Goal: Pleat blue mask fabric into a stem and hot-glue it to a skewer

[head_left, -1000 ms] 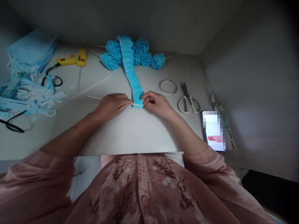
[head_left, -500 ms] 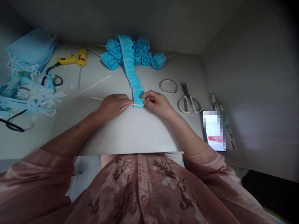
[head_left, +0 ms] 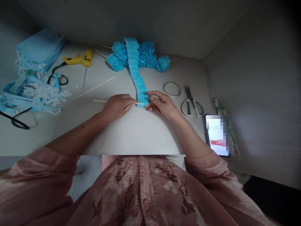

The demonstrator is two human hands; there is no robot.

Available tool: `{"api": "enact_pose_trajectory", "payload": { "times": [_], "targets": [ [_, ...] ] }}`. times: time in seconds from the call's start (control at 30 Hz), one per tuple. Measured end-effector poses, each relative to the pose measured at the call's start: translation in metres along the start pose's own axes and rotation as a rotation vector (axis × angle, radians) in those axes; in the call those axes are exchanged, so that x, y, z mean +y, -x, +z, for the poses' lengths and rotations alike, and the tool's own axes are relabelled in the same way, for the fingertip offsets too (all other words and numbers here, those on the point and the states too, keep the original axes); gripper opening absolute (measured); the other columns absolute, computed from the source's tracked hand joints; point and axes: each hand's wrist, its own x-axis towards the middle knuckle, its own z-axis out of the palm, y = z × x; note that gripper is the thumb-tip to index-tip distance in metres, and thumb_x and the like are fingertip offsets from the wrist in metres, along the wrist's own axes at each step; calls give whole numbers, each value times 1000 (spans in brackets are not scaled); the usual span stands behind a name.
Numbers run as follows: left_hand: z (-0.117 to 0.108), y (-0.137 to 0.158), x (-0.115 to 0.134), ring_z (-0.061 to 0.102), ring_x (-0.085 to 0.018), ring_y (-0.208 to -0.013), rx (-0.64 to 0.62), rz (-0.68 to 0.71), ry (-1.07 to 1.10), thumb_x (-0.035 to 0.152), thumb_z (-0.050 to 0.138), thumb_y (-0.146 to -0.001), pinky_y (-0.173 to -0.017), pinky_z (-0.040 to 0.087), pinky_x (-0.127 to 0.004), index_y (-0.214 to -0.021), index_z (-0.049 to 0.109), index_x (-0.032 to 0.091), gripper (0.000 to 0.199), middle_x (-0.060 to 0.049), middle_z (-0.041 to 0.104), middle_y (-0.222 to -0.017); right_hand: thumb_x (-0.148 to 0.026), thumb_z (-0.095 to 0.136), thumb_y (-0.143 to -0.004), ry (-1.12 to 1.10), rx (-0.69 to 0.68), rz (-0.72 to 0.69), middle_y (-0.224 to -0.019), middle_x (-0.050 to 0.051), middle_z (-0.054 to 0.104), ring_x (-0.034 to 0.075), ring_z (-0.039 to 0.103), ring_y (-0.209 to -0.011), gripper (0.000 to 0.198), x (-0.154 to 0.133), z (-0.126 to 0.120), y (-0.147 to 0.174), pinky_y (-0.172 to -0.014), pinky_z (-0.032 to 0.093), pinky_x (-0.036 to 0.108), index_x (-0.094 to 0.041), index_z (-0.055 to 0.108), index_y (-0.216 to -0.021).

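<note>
On blue strip [head_left: 134,69] | stick [head_left: 99,101] in left hand [head_left: 117,106] | right hand [head_left: 162,105] at edge

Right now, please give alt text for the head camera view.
A person's left hand holds a thin stick across the near end of a pleated blue strip, the right hand at its edge; blue rose-like flowers lie beyond.

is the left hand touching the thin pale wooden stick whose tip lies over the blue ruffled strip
Touching. The head view shows the left hand closed around the thin pale wooden stick, which emerges on both sides.
</note>
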Motion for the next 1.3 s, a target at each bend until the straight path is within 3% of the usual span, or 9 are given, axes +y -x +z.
{"api": "enact_pose_trajectory", "payload": {
  "times": [0.43, 0.7, 0.83, 1.0, 1.2, 1.3],
  "targets": [
    [0, 0, 1, 71, -20, -92, -13, 44, -45, 19, 44, -102, -78, 52, -30, -112, 78, 21, 35, -7, 77, -101, -54, 65, -94, 20, 31, 2, -84, 7, 77, 16, 70, -67, 47, -1, 1, 0, -43, 35, 21, -23, 64, -130],
    [2, 0, 5, 68, -18, -82, -54, 64, -165, 15, 43, -102, -69, 48, -28, -104, 79, 20, 37, -6, 75, -92, -65, 66, -91, 73, 1, -71, -83, 7, 76, 17, 70, -68, 63, 3, 2, 0, -49, 43, 23, -20, 63, -134],
    [-1, -1, 15, 68, -20, -84, -142, 46, -270, 14, 44, -102, -67, 47, -29, -104, 79, 19, 35, -7, 74, -94, -69, 62, -92, 178, 0, -129, -80, 5, 74, 17, 69, -68, 68, 2, 4, 2, -59, 51, 26, -18, 63, -138],
    [-7, -3, 28, 67, -22, -84, -204, 29, -342, 13, 44, -102, -64, 44, -31, -105, 78, 18, 34, -8, 73, -93, -62, 56, -98, 384, 51, -168, -81, 4, 76, 18, 72, -72, 60, -6, 9, 8, -70, 55, 29, -20, 63, -141],
    [-3, -2, 27, 66, -22, -84, -191, -17, -308, 13, 45, -102, -67, 44, -32, -104, 77, 18, 32, -8, 72, -92, -58, 50, -102, 588, 64, -194, -82, 4, 78, 21, 74, -77, 56, -14, 11, 11, -76, 54, 31, -22, 63, -144],
    [2, -2, 23, 66, -22, -86, -155, -20, -247, 13, 46, -102, -71, 46, -31, -103, 77, 17, 31, -9, 72, -92, -58, 45, -104, 763, 200, -222, -82, 7, 78, 23, 74, -78, 59, -16, -1, 11, -75, 52, 32, -18, 61, -145]
  ]
}}
